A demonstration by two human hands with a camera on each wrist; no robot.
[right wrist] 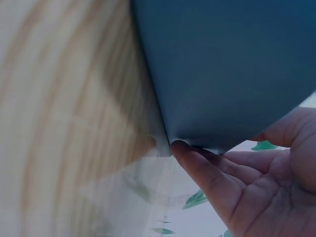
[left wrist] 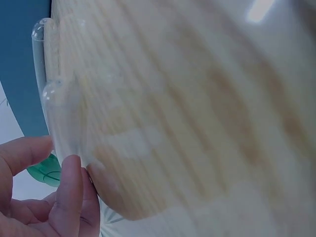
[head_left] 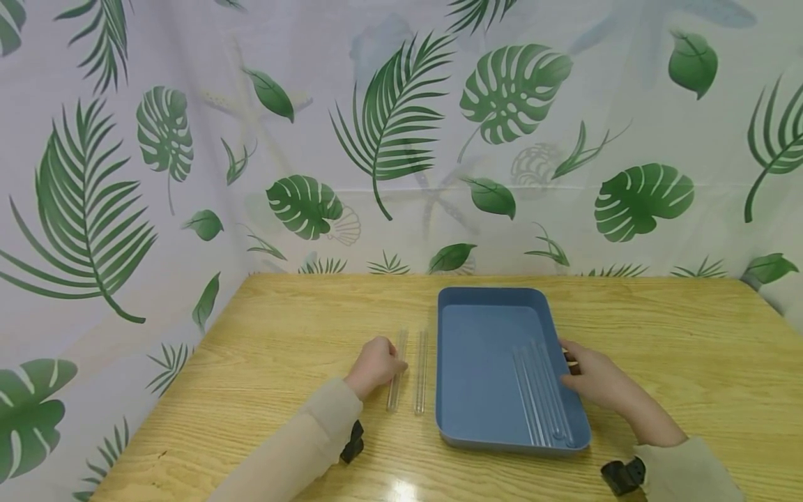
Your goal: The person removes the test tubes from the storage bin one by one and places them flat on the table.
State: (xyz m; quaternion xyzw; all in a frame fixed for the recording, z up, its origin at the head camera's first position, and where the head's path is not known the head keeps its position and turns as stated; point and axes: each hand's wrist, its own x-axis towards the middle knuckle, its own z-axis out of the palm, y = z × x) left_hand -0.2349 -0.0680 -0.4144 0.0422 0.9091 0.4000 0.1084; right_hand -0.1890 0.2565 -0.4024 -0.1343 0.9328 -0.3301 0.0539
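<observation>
My left hand (head_left: 378, 364) is at a clear glass test tube (head_left: 393, 392) lying on the table left of the tray. In the left wrist view, thumb and fingers pinch this test tube (left wrist: 66, 118), its rounded end pointing away from them. A second test tube (head_left: 420, 376) lies parallel, between it and the blue tray (head_left: 479, 376). Several more test tubes (head_left: 542, 401) rest side by side in the tray's right part. My right hand (head_left: 592, 375) grips the tray's right wall, thumb over the rim; in the right wrist view its fingertips (right wrist: 181, 148) touch the outer side low down.
The wooden table (head_left: 301, 314) carries the tray and tubes. Behind it and along its left hangs a white cloth (head_left: 408, 244) with green leaf prints. A small black device (head_left: 353, 443) sits at the left wrist, another black device (head_left: 623, 476) at the right.
</observation>
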